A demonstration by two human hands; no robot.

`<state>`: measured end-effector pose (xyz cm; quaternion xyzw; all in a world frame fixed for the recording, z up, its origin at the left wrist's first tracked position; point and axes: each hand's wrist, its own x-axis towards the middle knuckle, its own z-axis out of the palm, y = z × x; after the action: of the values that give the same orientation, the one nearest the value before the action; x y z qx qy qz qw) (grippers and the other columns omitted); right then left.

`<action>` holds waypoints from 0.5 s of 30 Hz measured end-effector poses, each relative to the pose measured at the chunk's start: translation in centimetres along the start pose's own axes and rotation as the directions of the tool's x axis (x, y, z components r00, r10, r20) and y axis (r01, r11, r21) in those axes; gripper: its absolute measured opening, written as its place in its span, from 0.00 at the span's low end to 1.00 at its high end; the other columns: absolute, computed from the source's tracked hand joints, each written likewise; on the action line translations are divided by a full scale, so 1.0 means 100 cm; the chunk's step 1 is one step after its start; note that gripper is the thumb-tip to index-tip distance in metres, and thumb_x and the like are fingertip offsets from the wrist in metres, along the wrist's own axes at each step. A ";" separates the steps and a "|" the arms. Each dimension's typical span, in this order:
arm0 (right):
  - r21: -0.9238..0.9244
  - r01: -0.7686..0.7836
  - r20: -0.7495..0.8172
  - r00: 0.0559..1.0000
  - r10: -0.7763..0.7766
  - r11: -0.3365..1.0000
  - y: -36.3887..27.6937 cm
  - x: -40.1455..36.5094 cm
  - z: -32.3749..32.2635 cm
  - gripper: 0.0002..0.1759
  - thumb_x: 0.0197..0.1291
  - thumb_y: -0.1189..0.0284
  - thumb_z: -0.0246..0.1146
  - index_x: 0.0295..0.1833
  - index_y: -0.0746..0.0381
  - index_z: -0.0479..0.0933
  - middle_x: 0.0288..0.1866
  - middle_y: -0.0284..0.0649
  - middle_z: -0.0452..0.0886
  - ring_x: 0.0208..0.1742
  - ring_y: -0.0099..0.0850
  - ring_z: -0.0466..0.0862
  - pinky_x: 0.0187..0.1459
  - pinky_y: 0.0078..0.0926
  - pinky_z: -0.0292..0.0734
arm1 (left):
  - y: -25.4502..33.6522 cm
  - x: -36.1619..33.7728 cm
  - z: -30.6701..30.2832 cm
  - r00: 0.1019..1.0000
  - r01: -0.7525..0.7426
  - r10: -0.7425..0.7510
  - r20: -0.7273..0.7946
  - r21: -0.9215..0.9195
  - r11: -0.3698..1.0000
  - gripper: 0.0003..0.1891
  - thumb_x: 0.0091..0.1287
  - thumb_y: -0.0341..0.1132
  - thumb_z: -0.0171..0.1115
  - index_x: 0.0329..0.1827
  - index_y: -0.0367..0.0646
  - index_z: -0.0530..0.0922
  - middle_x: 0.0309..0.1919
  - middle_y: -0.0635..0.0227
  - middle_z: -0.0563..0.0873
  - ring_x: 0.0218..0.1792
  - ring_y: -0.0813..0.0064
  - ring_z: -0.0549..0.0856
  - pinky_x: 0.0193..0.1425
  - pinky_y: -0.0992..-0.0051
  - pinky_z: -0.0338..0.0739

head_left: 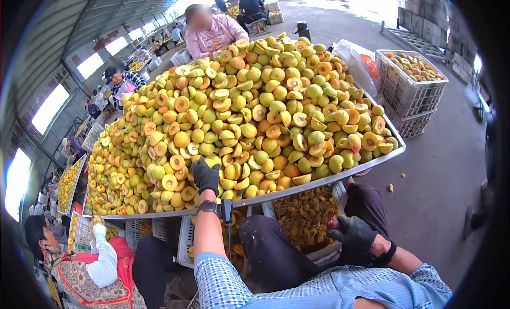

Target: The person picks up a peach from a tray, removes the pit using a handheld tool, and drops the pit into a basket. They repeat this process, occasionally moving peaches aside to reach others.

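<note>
My left hand (206, 176), in a dark glove, reaches into the near side of a large heap of yellow-green peaches (249, 107), many of them halved. Its fingers curl against a yellow-green peach (212, 163) in the heap. The heap fills a metal-edged tray table (319, 177). My right hand (357, 239), also gloved, is closed in a fist above my lap, beside a crate of brownish-orange scraps (305, 216). A small reddish thing (333, 223) shows at its fingertips, too small to name. Next to my left wrist, a black upright tool (227, 211) stands at the tray edge.
Stacked crates (411, 91) with fruit stand off the right corner, beside a white plastic bag (353, 65). Across the heap sits a person in pink (226, 35). Another person (85, 261) sits close on my left. More crates (186, 240) are under the tray.
</note>
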<state>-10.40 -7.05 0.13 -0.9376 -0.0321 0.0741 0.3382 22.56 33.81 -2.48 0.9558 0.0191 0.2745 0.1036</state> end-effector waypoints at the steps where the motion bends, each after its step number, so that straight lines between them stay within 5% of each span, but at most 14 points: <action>1: 0.090 -0.015 -0.009 1.000 0.016 0.996 0.004 -0.006 0.002 0.16 0.65 0.56 0.68 0.50 0.55 0.79 0.39 0.47 0.87 0.41 0.51 0.88 0.43 0.49 0.83 | 0.012 0.003 0.001 0.995 0.049 -0.056 0.082 0.093 0.995 0.32 0.59 0.44 0.78 0.62 0.36 0.79 0.60 0.44 0.81 0.57 0.45 0.83 0.64 0.56 0.78; 2: 0.183 -0.030 -0.017 0.999 0.033 0.983 0.006 -0.010 0.002 0.15 0.66 0.57 0.68 0.50 0.55 0.80 0.38 0.47 0.87 0.40 0.50 0.87 0.44 0.48 0.83 | 0.029 0.006 -0.008 0.980 0.085 -0.117 0.161 0.191 0.978 0.30 0.59 0.43 0.78 0.61 0.37 0.79 0.58 0.46 0.81 0.55 0.46 0.83 0.62 0.57 0.80; 3: 0.098 0.077 0.019 0.997 -0.079 0.992 0.001 -0.013 -0.009 0.13 0.68 0.60 0.67 0.51 0.56 0.81 0.38 0.46 0.87 0.39 0.48 0.87 0.45 0.45 0.82 | 0.033 0.005 -0.007 0.996 0.061 -0.073 0.047 0.222 0.973 0.27 0.59 0.40 0.77 0.59 0.37 0.80 0.54 0.49 0.81 0.51 0.48 0.84 0.57 0.57 0.81; 4: 0.102 0.059 0.009 0.998 -0.060 0.993 0.000 -0.011 -0.014 0.13 0.68 0.60 0.67 0.51 0.56 0.81 0.38 0.46 0.87 0.39 0.48 0.87 0.45 0.45 0.82 | 0.035 0.004 -0.008 0.981 0.169 -0.177 0.076 0.097 0.981 0.28 0.61 0.37 0.76 0.63 0.37 0.79 0.57 0.48 0.82 0.54 0.52 0.85 0.61 0.59 0.81; 5: 0.266 0.006 0.028 1.000 -0.014 0.964 -0.002 -0.009 -0.018 0.14 0.69 0.60 0.66 0.51 0.58 0.81 0.37 0.46 0.87 0.40 0.47 0.87 0.45 0.44 0.81 | 0.030 -0.001 -0.003 0.990 0.140 -0.131 0.051 -0.342 0.929 0.28 0.64 0.35 0.74 0.66 0.36 0.78 0.60 0.49 0.82 0.56 0.55 0.85 0.62 0.62 0.80; 6: 0.442 -0.065 0.068 0.997 0.039 0.895 -0.005 -0.012 -0.013 0.14 0.70 0.60 0.66 0.51 0.59 0.81 0.37 0.46 0.86 0.40 0.46 0.87 0.45 0.42 0.81 | 0.033 -0.014 -0.018 0.995 0.094 -0.096 0.037 -0.699 0.709 0.27 0.67 0.34 0.72 0.68 0.35 0.77 0.62 0.49 0.82 0.58 0.58 0.85 0.63 0.64 0.80; 7: 0.402 -0.017 0.066 0.998 -0.010 0.916 -0.008 -0.006 -0.016 0.16 0.71 0.59 0.65 0.50 0.62 0.79 0.37 0.49 0.86 0.40 0.48 0.87 0.44 0.42 0.79 | 0.041 -0.035 -0.033 0.981 0.196 -0.067 0.184 -0.917 0.348 0.27 0.70 0.33 0.70 0.70 0.34 0.76 0.64 0.50 0.82 0.60 0.60 0.84 0.65 0.66 0.79; 8: 0.415 -0.036 0.081 0.997 0.003 0.909 -0.014 0.000 -0.018 0.16 0.71 0.59 0.65 0.50 0.62 0.79 0.37 0.49 0.86 0.40 0.48 0.87 0.44 0.42 0.79 | 0.078 -0.062 -0.078 0.951 0.309 0.009 0.310 -0.948 -0.078 0.27 0.72 0.32 0.68 0.72 0.32 0.74 0.66 0.51 0.82 0.61 0.61 0.84 0.67 0.67 0.78; 10: 0.358 0.079 0.064 0.992 -0.109 0.930 -0.036 0.016 -0.020 0.18 0.71 0.59 0.65 0.49 0.64 0.77 0.37 0.52 0.85 0.41 0.53 0.85 0.43 0.44 0.79 | 0.108 -0.110 -0.108 0.920 0.380 0.052 0.388 -0.853 -0.359 0.26 0.74 0.32 0.65 0.73 0.31 0.73 0.68 0.52 0.81 0.65 0.59 0.83 0.72 0.65 0.77; 15: 0.482 0.298 -0.094 0.953 -0.289 0.824 -0.081 0.037 -0.006 0.17 0.71 0.60 0.65 0.45 0.65 0.73 0.36 0.56 0.81 0.40 0.60 0.81 0.40 0.49 0.75 | 0.170 -0.185 -0.160 0.898 0.405 0.141 0.417 -0.660 -0.633 0.30 0.77 0.41 0.63 0.76 0.34 0.70 0.72 0.47 0.76 0.72 0.45 0.75 0.80 0.48 0.68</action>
<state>-6.69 -0.79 5.32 -0.8054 -0.1530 0.0190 0.5723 -1.94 18.43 4.66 0.3291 -0.0941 -0.0373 0.9388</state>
